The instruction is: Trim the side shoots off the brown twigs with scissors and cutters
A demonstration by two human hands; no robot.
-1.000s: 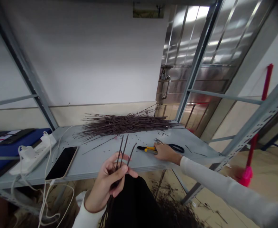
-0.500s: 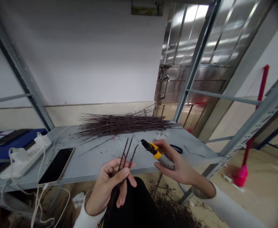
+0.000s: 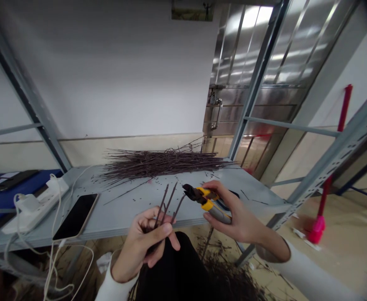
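Two bare hands just above a black-clothed lap (image 3: 167,267). Left hand (image 3: 139,244), fingers (image 3: 158,230) curled shut around a cluster of thin dark-brown twigs (image 3: 166,207), three forked tips sticking upward. Right hand (image 3: 236,219), fingers (image 3: 213,187) wrapped firmly around yellow-and-grey-handled wire cutters (image 3: 207,202), freshly lifted off the shelf and tilted toward those tips, black cutting head near but not touching them. Beyond, a grey perforated steel shelf (image 3: 123,200) strewn with small dark clippings, with a black smartphone (image 3: 75,216) and a white power strip (image 3: 34,205) off to the left. Farther back, a long heap of dark twigs (image 3: 161,164) lying crosswise along the shelf, then a shiny stainless-steel door (image 3: 252,83) with a curved handle.
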